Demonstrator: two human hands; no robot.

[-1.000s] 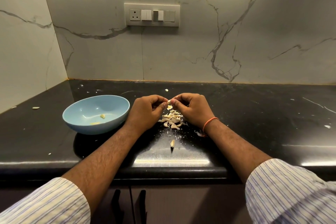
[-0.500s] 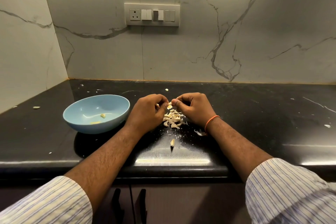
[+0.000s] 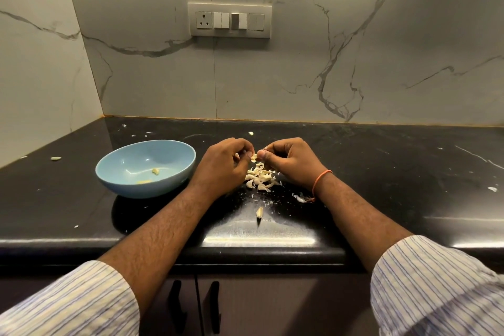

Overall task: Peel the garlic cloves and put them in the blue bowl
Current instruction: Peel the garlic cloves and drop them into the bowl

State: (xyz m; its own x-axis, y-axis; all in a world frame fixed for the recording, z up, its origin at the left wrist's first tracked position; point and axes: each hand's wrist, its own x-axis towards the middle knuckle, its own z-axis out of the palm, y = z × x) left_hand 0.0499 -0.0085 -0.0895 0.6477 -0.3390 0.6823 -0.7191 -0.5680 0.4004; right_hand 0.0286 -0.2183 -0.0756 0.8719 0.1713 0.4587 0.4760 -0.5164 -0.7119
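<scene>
Where fingertips meet, garlic clove [image 3: 254, 157] pinched between left hand [image 3: 222, 165], right hand [image 3: 291, 162].

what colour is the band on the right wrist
Orange: a thin band round the right wrist, clearest in the head view.

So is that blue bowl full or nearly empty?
Nearly empty: the blue bowl holds just two small pale garlic pieces on its floor, the rest bare.
</scene>
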